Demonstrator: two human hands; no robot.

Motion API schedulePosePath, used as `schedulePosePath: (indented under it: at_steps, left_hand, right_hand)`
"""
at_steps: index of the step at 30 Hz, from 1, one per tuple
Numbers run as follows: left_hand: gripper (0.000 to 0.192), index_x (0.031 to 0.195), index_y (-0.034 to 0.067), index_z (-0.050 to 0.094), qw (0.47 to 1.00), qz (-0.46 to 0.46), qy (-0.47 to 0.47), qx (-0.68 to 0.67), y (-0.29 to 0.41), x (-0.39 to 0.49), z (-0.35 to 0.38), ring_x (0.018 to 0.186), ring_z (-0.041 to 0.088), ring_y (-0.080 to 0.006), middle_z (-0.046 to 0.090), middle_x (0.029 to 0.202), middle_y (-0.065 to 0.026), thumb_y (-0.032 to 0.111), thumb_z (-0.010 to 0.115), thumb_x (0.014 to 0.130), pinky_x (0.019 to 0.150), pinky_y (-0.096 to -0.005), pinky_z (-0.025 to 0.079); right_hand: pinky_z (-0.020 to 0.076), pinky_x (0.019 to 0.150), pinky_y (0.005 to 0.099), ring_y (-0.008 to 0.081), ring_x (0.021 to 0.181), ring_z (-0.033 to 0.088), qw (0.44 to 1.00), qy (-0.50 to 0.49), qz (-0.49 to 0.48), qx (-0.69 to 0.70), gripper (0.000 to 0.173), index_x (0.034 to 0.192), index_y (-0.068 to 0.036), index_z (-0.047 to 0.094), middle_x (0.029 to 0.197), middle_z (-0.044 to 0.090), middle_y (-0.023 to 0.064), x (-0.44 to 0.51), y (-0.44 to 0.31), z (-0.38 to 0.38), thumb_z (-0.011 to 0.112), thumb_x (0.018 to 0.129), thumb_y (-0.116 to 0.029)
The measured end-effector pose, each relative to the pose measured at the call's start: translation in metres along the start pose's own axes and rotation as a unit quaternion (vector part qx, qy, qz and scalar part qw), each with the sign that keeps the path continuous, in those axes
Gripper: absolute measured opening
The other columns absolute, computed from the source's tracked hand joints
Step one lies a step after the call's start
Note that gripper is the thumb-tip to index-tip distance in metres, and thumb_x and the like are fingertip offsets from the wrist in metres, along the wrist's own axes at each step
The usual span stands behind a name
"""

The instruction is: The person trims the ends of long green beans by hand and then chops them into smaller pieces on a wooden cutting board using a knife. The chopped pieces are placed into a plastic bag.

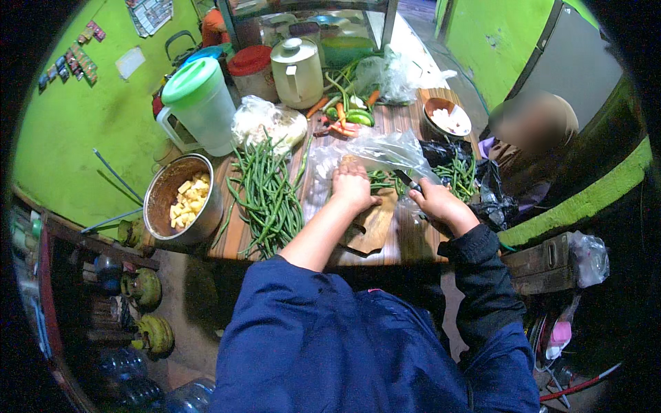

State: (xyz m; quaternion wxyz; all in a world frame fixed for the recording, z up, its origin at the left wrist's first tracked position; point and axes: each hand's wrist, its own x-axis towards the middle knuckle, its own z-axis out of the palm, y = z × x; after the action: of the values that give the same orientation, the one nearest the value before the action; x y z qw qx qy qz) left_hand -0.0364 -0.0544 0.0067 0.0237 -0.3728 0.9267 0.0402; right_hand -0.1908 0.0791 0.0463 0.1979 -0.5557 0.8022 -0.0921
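My right hand point(439, 204) is closed on the handle of a knife point(409, 181), its blade pointing up and left over cut green beans point(381, 179). My left hand point(353, 188) lies palm down at the upper left of a wooden cutting board point(381, 222); whether its fingers hold anything cannot be told. A clear plastic bag point(384, 147) lies just beyond both hands. Left of my left arm spreads a pile of long green beans point(268, 196). More cut beans point(457, 175) sit in a black plastic bag point(490, 188) to the right of the knife.
A metal pot of pale yellow cubes point(150, 206) stands at the left, near a lidded plastic pitcher point(204, 113). Behind are a lidded jug point(297, 75), carrots point(316, 107) and cucumbers point(360, 118). A bowl point(427, 111) holds pale pieces. Another person point(537, 126) is at the right.
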Motion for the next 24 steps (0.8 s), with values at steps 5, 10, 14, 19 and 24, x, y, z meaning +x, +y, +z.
schedulePosePath:
  at_steps: [5,10,14,19,24]
  left_hand:
    - [0.081,0.120,-0.007,0.040,0.998,-0.006,0.058,0.014,-0.007,-0.012,0.017,0.115,0.042,-0.0321,0.046,0.121,-0.0206,0.054,0.061,0.070,0.096,-0.0418,0.033]
    - [0.055,0.117,-0.006,0.042,0.998,0.023,0.054,-0.017,-0.007,-0.010,0.032,0.112,0.044,-0.0320,0.046,0.119,-0.0199,0.036,0.051,0.082,0.090,-0.0428,0.037]
    - [0.048,0.115,-0.006,0.044,0.992,0.052,0.108,-0.037,-0.009,-0.015,0.046,0.109,0.045,-0.0323,0.048,0.115,-0.0193,0.028,0.050,0.081,0.088,-0.0429,0.038]
    - [0.043,0.113,-0.006,0.044,0.993,0.066,0.088,-0.049,-0.010,-0.017,0.040,0.108,0.046,-0.0336,0.048,0.111,-0.0193,0.024,0.049,0.081,0.089,-0.0431,0.038]
    - [0.045,0.114,-0.006,0.043,0.990,0.061,0.123,-0.032,-0.013,-0.015,0.052,0.111,0.044,-0.0358,0.045,0.119,-0.0229,0.024,0.052,0.081,0.092,-0.0435,0.037]
  right_hand:
    - [0.0446,0.067,0.0518,0.0463,0.071,0.056,0.997,-0.061,0.008,0.043,0.037,0.103,0.002,0.042,0.074,0.058,0.0290,-0.032,-0.018,0.004,0.043,0.088,-0.032]
    - [0.0455,0.065,0.0506,0.0448,0.072,0.057,1.000,-0.008,-0.008,0.005,0.035,0.099,0.006,0.040,0.075,0.058,0.0302,-0.046,-0.020,0.028,0.044,0.088,-0.026]
    - [0.0461,0.066,0.0509,0.0456,0.073,0.057,0.999,-0.029,0.032,0.008,0.035,0.101,0.007,0.040,0.075,0.058,0.0309,-0.039,-0.027,0.036,0.044,0.087,-0.025]
    - [0.0464,0.068,0.0502,0.0448,0.075,0.058,0.999,0.008,-0.009,0.034,0.038,0.104,0.008,0.041,0.080,0.058,0.0315,0.007,-0.026,0.064,0.043,0.087,-0.026]
    - [0.0432,0.081,0.0477,0.0431,0.088,0.056,0.998,-0.060,0.001,0.017,0.047,0.113,0.009,0.040,0.091,0.058,0.0296,0.039,-0.030,0.043,0.042,0.087,-0.030]
